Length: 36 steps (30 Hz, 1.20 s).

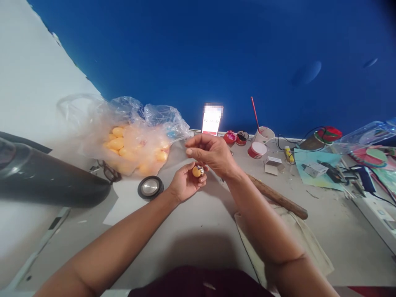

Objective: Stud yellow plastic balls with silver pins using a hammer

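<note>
My left hand (185, 182) is closed around a small yellow ball (198, 171) with dark and white marks on its face. The thumb and curled fingers keep it just above the table. Slightly higher and to the right is my right hand (213, 156), thumb and fingertips pinched together; whatever is between them, if anything, is too small to make out. It does not touch the ball. To the left, a clear plastic bag (145, 152) contains several yellow rounded pieces (116, 143). A round black lid with a metal centre (150, 187) lies beside my left wrist.
A lit phone (210, 121) leans at the blue wall. Right of it are red paint pots (229, 137), a white-lidded jar (257, 150) and a cup (266, 133) with a red stick. A wooden rod (278, 196) and cloth (297, 237) lie by my right forearm; a dark cylinder (49, 173) lies left.
</note>
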Each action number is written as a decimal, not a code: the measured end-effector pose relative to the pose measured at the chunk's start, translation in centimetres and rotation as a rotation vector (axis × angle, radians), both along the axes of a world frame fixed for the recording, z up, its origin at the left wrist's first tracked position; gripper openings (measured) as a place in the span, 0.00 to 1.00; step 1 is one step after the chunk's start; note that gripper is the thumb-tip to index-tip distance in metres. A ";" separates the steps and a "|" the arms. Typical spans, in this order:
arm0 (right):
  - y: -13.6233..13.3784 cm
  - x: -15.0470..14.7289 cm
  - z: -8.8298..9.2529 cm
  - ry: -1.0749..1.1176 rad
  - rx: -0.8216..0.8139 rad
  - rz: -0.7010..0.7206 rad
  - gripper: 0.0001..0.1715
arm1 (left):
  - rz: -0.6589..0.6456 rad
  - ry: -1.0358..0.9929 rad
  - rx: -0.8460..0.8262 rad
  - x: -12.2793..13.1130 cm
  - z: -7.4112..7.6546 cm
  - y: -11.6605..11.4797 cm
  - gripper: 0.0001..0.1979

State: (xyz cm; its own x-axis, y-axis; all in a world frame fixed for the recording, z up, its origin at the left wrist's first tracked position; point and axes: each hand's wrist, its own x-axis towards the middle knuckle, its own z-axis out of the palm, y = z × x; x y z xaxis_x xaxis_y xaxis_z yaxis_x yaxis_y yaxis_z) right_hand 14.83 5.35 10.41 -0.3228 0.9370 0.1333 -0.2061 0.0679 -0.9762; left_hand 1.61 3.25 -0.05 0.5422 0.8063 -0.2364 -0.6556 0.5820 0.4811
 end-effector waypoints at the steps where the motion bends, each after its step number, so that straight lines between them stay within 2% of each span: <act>1: 0.0 0.3 0.1 -0.012 -0.012 -0.010 0.22 | 0.001 0.004 -0.006 -0.1 0.0 0.0 0.07; 3: -0.1 1.2 -0.2 -0.029 -0.050 -0.040 0.22 | 0.000 0.019 -0.010 -0.3 -0.1 0.0 0.08; 5: -0.3 2.3 -1.4 -0.019 -0.113 -0.077 0.22 | -0.016 0.028 -0.010 -0.5 -0.2 0.1 0.10; 9: -1.5 3.6 -5.6 0.114 -0.319 -0.162 0.23 | -0.050 0.012 -0.035 -0.5 -0.4 0.1 0.12; 11: -2.2 3.9 -7.4 0.196 -0.350 -0.144 0.22 | -0.032 0.009 -0.029 -0.3 -0.3 0.0 0.12; 13: -2.6 4.1 -8.5 0.194 -0.350 -0.059 0.21 | 0.009 0.041 0.024 -0.2 -0.3 -0.2 0.15; 16: -2.7 4.6 -8.8 0.202 -0.356 0.009 0.20 | 0.064 0.186 0.165 0.1 -0.3 -0.6 0.21; 20: -2.5 4.9 -9.0 0.200 -0.334 0.000 0.19 | 0.189 0.411 0.314 0.2 -0.5 -1.0 0.26; 23: -2.5 4.7 -9.2 0.164 -0.314 -0.045 0.19 | 0.242 0.505 0.397 0.1 -0.5 -1.0 0.24; 32: -3.0 3.9 -8.6 0.061 -0.299 -0.156 0.18 | 0.286 0.513 0.400 0.1 0.3 -1.3 0.22; 36: -3.0 3.7 -8.6 0.040 -0.293 -0.157 0.17 | 0.340 0.578 0.419 0.2 0.6 -1.5 0.20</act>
